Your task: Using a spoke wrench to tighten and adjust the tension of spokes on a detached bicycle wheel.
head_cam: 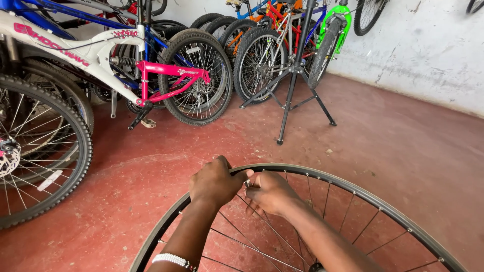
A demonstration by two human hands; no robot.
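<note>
Bare wheel rim (353,189) at lower centre, gripped at its top edge by both hands.

Left hand (214,182) closes over the rim; right hand (269,192) pinches at a spoke end, its fingertips hidden. The rim's lower half is cut off. Beyond, on the red floor (393,136), one black repair stand (292,75), then several bicycles (151,65) against a white wall (423,45).

Floor (393,151) was red-painted concrete, scuffed, paler dusty patches at centre. Bicycles stood in row along far edge, tyres on floor: white-and-pink bicycle (151,75) at left, its rear wheel (196,80) down. Black repair stand (295,85) spread tripod legs on floor near middle. Large front wheel (35,151) rested at left edge. Small pebbles (327,150) lay just beside stand.
</note>
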